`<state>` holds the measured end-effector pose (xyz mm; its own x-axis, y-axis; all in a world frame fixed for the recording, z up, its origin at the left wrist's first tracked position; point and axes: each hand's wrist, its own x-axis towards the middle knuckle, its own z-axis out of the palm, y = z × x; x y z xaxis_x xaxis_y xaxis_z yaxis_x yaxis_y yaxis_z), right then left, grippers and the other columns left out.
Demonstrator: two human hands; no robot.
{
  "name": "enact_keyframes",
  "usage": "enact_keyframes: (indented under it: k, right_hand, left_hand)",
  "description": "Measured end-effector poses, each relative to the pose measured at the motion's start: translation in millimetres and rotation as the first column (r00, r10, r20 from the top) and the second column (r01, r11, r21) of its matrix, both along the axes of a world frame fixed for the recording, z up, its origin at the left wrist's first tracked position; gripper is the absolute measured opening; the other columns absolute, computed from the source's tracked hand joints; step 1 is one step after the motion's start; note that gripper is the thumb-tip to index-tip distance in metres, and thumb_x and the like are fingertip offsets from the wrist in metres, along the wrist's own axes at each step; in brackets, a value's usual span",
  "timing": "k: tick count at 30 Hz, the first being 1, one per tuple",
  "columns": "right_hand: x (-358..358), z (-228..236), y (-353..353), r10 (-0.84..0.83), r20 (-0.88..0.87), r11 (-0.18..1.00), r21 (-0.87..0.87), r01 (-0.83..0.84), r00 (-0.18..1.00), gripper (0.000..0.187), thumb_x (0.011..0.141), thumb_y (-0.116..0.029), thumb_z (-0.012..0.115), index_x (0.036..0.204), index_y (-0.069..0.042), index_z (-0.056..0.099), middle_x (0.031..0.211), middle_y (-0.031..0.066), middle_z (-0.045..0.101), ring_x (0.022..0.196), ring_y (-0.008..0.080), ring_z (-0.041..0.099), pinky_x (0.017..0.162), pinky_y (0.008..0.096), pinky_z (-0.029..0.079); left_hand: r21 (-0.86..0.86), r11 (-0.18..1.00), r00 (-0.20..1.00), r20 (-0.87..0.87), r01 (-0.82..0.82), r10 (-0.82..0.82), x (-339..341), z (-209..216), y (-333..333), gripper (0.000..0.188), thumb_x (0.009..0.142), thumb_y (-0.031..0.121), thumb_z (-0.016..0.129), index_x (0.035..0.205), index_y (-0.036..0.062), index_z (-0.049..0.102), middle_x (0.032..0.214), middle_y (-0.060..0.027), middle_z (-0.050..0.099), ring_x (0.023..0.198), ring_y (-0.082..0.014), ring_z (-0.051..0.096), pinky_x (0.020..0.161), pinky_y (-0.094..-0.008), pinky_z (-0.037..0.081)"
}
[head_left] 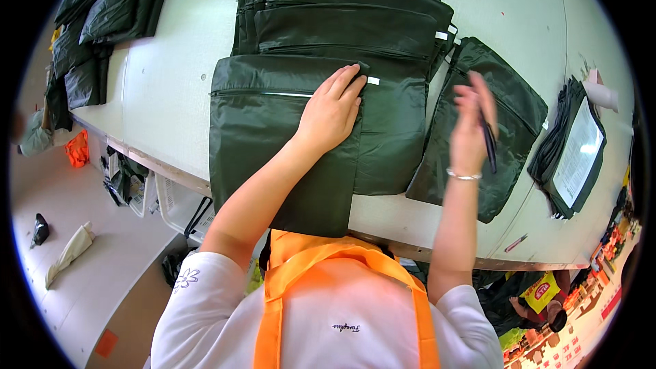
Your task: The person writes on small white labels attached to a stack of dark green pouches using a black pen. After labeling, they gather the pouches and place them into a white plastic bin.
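Note:
My left hand (332, 111) lies flat on a dark green fabric panel (273, 133), fingers stretched toward its upper right corner. A zipper (260, 93) crosses that panel near its top, and a small white label (373, 80) shows beside my fingertips. My right hand (470, 123), slightly blurred, is over another dark green zippered piece (509, 102) on the right. A slim black tool (489, 147) is held in it, pointing toward me; blur hides its exact kind. Beneath and beyond the left panel lies an overlapping stack of similar zippered pieces (348, 24).
At the right, a dark bundle (557, 143) carries a printed white sheet (579, 154). A small pen-like item (516, 242) lies near the front edge of the pale table (174, 89). Folded dark pieces (119, 10) are piled at the far left. Another person (547, 307) is at lower right.

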<state>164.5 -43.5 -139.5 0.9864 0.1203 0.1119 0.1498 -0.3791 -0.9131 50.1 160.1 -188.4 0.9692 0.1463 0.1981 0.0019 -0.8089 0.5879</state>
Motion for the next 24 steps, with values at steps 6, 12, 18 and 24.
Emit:
enact_keyframes:
  k: [6, 12, 18, 24]
  right_hand:
    - [-26.8, -43.4, 66.7, 0.102, -0.173, 0.967, 0.247, -0.057, 0.980, 0.006, 0.087, -0.006, 0.065, 0.089, -0.001, 0.065, 0.071, 0.0020, 0.064, 0.062, 0.0063, 0.058, 0.057, 0.0219, 0.046]
    - [-32.2, -58.8, 68.8, 0.121, -0.046, 0.991, 0.061, -0.118, 0.992, 0.011, 0.082, -0.005, 0.070, 0.081, -0.001, 0.060, 0.064, 0.0020, 0.061, 0.054, 0.0060, 0.054, 0.051, 0.0215, 0.044]
    - [-32.9, -60.0, 72.6, 0.115, -0.005, 0.992, 0.056, -0.114, 0.993, 0.012, 0.081, -0.005, 0.071, 0.079, -0.002, 0.060, 0.061, 0.0014, 0.060, 0.053, 0.0060, 0.053, 0.050, 0.0214, 0.043]
    - [-32.9, -59.3, 73.7, 0.098, 0.029, 0.994, 0.038, -0.099, 0.995, 0.012, 0.080, -0.004, 0.071, 0.077, -0.002, 0.059, 0.058, 0.0014, 0.058, 0.051, 0.0056, 0.051, 0.049, 0.0213, 0.042]
  left_hand:
    - [0.043, 0.999, 1.000, 0.014, 0.005, -0.006, 6.5, 0.3, -4.2, 0.038, 0.083, 0.004, 0.062, 0.121, 0.0075, 0.062, 0.133, -0.0136, 0.052, 0.123, -0.0335, 0.051, 0.099, -0.0431, 0.046]
    - [0.092, 0.996, 1.000, 0.021, -0.011, 0.009, 6.5, 0.8, -4.6, 0.038, 0.080, 0.005, 0.064, 0.118, 0.0077, 0.063, 0.132, -0.0133, 0.052, 0.123, -0.0326, 0.051, 0.098, -0.0428, 0.047]
    - [0.116, 0.993, 0.999, 0.032, -0.008, 0.004, 5.5, -3.1, -3.4, 0.038, 0.079, 0.004, 0.064, 0.117, 0.0080, 0.063, 0.132, -0.0135, 0.052, 0.124, -0.0323, 0.051, 0.099, -0.0427, 0.046]
    - [0.106, 0.994, 1.000, 0.017, 0.002, -0.004, 7.1, -1.8, -3.7, 0.039, 0.079, 0.004, 0.064, 0.117, 0.0082, 0.062, 0.132, -0.0141, 0.052, 0.123, -0.0330, 0.051, 0.098, -0.0431, 0.046]
